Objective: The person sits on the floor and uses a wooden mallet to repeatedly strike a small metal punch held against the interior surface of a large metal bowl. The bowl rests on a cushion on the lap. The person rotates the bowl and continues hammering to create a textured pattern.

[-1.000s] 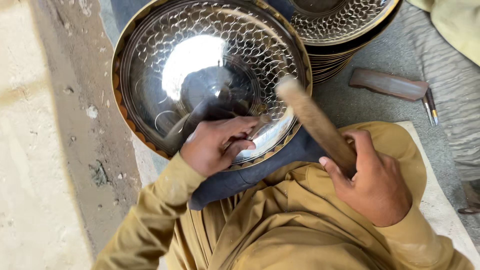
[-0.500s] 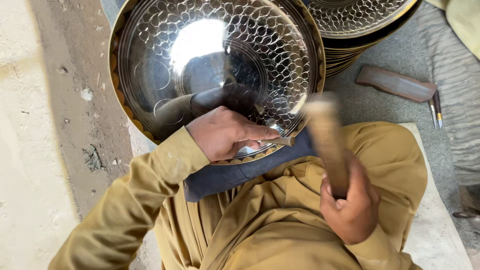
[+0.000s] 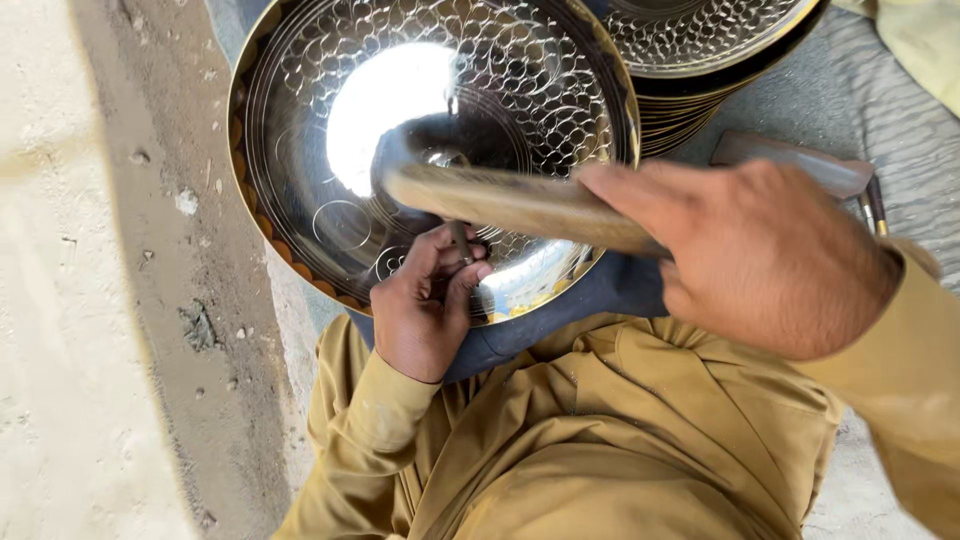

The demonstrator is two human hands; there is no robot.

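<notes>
The round metal tray (image 3: 440,150), shiny and covered with a pattern of stamped circles inside a brass-coloured rim, lay tilted on the person's lap over a dark blue cloth (image 3: 590,300). Near its lower edge a thin metal punch (image 3: 460,240) stood on the tray's surface, pinched upright between the fingers of the left hand (image 3: 425,310), whose grip was closed tight around it. Just above the punch hung the dark head of a hammer (image 3: 400,160); its wooden handle (image 3: 520,205) ran to the right into the right hand (image 3: 760,255), which was wrapped fully about the handle's end. Whether the hammer head touched the top of the punch could not be told, as the head was blurred. Behind the tray, at the upper right, a stack of similar patterned trays (image 3: 700,60) stood on a grey cloth (image 3: 880,110), touching the first tray's rim. A flat metal tool (image 3: 790,160) lay on that cloth beyond the right hand. To the left ran bare concrete floor (image 3: 100,300).
</notes>
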